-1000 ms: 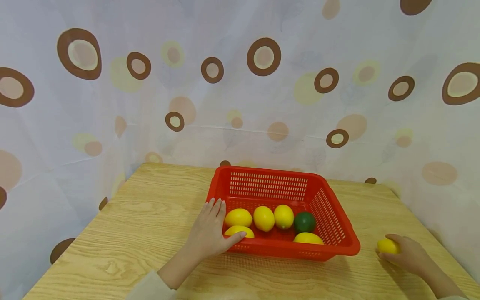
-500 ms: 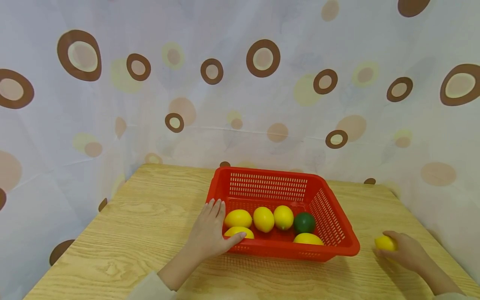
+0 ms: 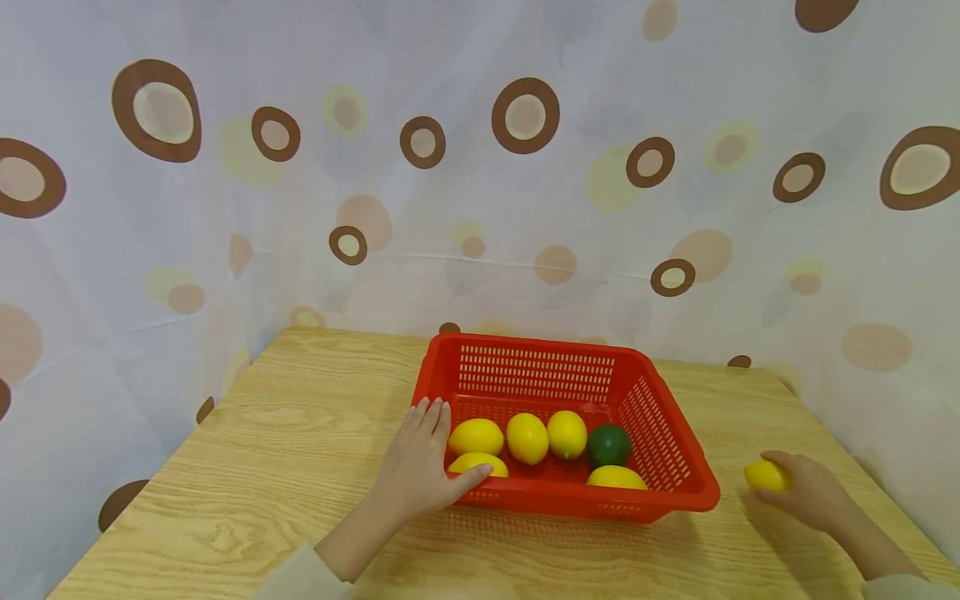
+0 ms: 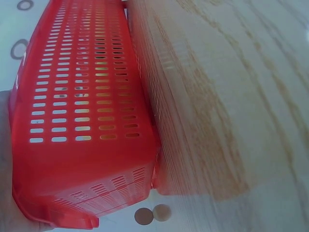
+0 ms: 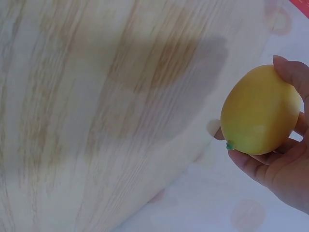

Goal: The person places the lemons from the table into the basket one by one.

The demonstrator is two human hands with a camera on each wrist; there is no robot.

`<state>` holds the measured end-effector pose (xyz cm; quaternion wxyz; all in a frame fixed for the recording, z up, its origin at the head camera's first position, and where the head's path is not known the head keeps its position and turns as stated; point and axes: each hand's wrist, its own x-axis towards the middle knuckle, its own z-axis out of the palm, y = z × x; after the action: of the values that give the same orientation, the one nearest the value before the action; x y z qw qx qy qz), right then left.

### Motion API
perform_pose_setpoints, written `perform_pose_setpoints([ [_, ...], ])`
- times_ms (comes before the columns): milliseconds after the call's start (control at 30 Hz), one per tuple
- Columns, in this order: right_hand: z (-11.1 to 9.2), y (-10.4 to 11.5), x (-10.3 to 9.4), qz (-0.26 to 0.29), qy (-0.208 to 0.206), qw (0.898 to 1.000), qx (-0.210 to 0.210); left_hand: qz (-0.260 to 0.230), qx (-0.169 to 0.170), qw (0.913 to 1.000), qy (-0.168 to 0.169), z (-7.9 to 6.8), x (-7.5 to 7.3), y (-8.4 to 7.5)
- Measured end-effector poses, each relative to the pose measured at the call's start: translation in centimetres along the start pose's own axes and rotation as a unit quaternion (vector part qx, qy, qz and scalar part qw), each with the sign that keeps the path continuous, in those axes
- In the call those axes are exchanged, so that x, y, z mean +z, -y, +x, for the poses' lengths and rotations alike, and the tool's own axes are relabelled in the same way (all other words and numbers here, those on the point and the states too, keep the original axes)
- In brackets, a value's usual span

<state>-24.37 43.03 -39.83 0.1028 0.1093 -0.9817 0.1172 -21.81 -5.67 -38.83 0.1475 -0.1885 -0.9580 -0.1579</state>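
My right hand (image 3: pixel 810 492) holds a yellow lemon (image 3: pixel 767 476) above the table, to the right of the red basket (image 3: pixel 675 500). In the right wrist view, thumb and fingers curl round the lemon (image 5: pixel 260 111), which has a small green tip. My left hand (image 3: pixel 420 467) rests on the basket's near left corner, its fingers straight over the left rim and its thumb along the front rim. Inside the basket lie several yellow lemons (image 3: pixel 527 438) and one dark green round fruit (image 3: pixel 609 445). The left wrist view shows the basket's slotted side (image 4: pixel 82 164).
The basket stands on a light wood-grain table (image 3: pixel 300 433). A pale curtain (image 3: pixel 450 200) with brown rings and spots hangs behind the table and along both sides. A shadow (image 5: pixel 183 82) falls on the tabletop beneath the right hand.
My right hand has moved slightly left and up with the lemon, a little closer to the basket. The left hand and the basket have stayed in place.
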Motion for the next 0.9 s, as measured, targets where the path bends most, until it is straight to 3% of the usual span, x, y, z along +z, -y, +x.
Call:
perform_pose_setpoints([
  [900, 1.4, 1.5, -0.7, 0.0, 0.001, 1.0, -0.005, 0.003, 0.003, 1.0, -0.005, -0.1, 0.0, -0.1],
])
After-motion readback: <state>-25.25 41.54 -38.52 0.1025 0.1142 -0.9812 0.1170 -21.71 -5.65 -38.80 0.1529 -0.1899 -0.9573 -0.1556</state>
